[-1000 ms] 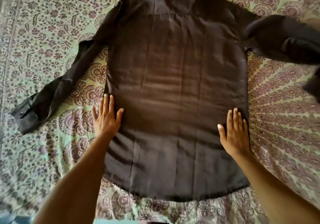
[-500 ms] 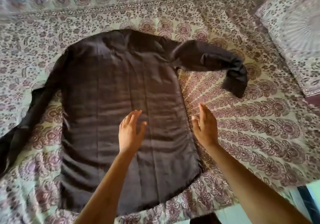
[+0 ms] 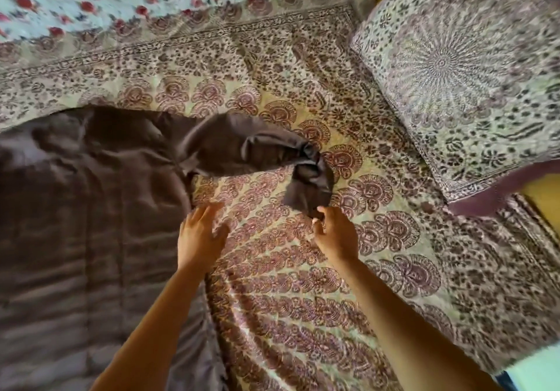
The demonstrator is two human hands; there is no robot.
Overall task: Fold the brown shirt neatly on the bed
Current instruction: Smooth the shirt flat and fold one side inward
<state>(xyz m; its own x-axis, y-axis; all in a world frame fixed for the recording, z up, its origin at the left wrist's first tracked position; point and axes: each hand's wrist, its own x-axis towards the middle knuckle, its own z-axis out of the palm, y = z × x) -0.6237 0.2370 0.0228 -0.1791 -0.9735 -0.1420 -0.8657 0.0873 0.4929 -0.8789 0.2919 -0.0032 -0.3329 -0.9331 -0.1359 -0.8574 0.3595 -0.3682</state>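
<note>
I note the right grip (image 3: 336, 233) pinching the sleeve (image 3: 309, 184) end; the shirt (image 3: 91, 209) lies flat to its left. Left grip (image 3: 198, 233) spread, beside the shirt edge.

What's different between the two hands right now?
The left hand is spread with straight fingers; the right hand has curled fingers. The left hand holds nothing; the right hand pinches the cuff of the brown shirt. Both reach forward over the patterned bedsheet.

1. The brown shirt (image 3: 91, 209) is soft woven cloth with a faint sheen, creased in shallow ripples.
2. The bed (image 3: 303, 299) wears a matt printed cotton sheet.
3. The pillow (image 3: 454, 72) has matching matt printed cloth.
</note>
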